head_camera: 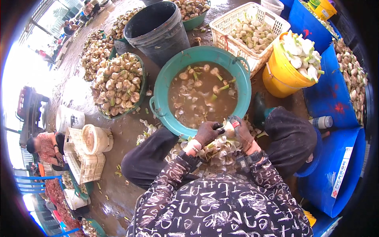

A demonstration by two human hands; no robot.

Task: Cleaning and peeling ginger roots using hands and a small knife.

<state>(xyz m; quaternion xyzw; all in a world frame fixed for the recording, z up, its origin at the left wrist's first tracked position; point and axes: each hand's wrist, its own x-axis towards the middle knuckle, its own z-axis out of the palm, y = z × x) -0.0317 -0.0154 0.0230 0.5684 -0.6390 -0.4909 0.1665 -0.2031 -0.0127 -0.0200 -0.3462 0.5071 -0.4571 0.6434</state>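
My left hand (208, 132), in a dark wet glove, grips the left side of a whitish garlic bulb (228, 129) in front of me. At the bulb's other side is my right hand (242, 133), also gloved, its fingers closed around a small tool with a red part (235, 123); its blade cannot be made out. Both hands are just over the near rim of a green plastic tub (161, 80). Muddy water fills the tub, with several garlic bulbs (215, 72) and loose skins floating in it. Peeled garlic skins (222, 149) are heaped below my hands, between my legs.
Tubs heaped with unpeeled garlic (118, 86) stand at the left, beside a large black bucket (160, 32). A white plastic crate (219, 34) and a yellow bucket (278, 74), both holding cleaned garlic, are at the upper right. Blue plastic barrels (322, 80) line the right. Another person (47, 145) sits far left.
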